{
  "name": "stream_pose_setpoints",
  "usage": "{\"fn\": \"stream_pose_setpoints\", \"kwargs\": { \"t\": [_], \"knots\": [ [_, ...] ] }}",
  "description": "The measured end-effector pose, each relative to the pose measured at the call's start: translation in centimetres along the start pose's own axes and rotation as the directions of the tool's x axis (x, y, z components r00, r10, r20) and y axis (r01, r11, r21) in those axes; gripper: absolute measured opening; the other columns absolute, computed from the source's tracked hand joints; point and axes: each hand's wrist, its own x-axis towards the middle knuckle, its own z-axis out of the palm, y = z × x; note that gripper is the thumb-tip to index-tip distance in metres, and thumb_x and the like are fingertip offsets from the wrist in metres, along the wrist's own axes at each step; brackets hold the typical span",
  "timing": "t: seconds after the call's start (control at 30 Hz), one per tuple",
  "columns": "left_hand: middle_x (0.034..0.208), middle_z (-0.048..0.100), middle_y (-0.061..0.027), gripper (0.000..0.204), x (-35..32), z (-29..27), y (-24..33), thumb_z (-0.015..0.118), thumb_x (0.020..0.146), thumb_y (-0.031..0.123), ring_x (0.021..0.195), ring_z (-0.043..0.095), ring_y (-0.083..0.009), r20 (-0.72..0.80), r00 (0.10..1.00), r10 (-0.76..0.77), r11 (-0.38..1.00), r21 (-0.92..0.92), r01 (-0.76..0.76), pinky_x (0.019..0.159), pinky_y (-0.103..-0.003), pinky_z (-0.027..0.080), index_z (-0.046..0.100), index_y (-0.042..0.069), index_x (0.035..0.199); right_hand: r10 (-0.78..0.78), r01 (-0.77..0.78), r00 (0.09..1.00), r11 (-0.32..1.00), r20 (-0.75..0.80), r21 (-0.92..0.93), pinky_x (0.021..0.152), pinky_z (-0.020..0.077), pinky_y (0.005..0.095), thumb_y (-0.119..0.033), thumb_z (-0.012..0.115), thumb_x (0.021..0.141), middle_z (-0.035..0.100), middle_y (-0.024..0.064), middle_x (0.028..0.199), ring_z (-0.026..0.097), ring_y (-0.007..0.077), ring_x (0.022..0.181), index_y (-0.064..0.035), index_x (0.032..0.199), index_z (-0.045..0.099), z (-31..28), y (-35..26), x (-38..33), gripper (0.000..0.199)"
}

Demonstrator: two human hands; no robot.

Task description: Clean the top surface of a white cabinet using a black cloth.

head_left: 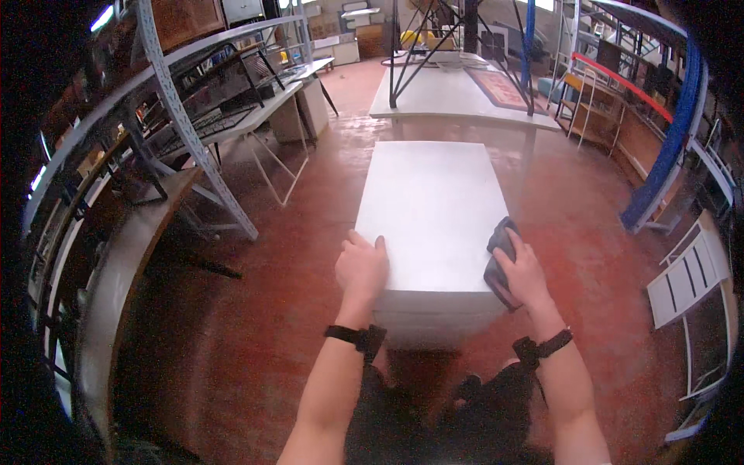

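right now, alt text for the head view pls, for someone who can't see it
A person's left hand rests flat on the near corner of a long white rectangular table, while the right hand presses a dark crumpled cloth against its right edge. Red floor surrounds it, with grey metal shelving on the left.

White table [431,209] top, plain, no pattern. Dark grey cloth [500,256] under right hand [523,273]. Black straps on both wrists, left hand [360,269] too. Floor [256,325] reddish-brown, mottled. Blue post [668,147] right side, red rail [620,80] behind it. Grey metal shelving [186,116] left. White slatted chair [690,275] far right.
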Motion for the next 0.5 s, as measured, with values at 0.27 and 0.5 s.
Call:
{"fn": "stream_pose_setpoints", "kwargs": {
  "t": [0.27,0.5],
  "knots": [
    [0.134,0.057,-0.0306,0.069,0.8,2.5,-1.0,0.055,0.101,0.050,0.122,0.060,-0.0446,-0.109,0.950,0.294,0.952,0.122,-0.281,0.100,-0.053,0.052,0.050,-0.007,0.140,-0.068,0.070,0.998,0.938,0.015,-0.339,0.114,0.0406,0.0534,-0.053,0.056,0.101,0.041,0.0342,0.154,0.047,0.0514,0.137,-0.0164,0.152,0.053,0.6,-1.8,-2.2,0.063],
    [0.136,0.054,-0.0309,0.065,1.5,2.2,-0.2,0.058,0.100,0.050,0.121,0.060,-0.0462,-0.042,0.966,0.255,0.955,0.167,-0.245,0.100,-0.051,0.053,0.055,-0.004,0.136,-0.129,0.113,0.992,0.885,-0.005,-0.451,0.116,0.0391,0.0586,-0.052,0.059,0.100,0.038,0.0283,0.160,0.038,0.0513,0.146,-0.0217,0.152,0.054,1.7,-2.2,-0.7,0.060]
  ]
}}
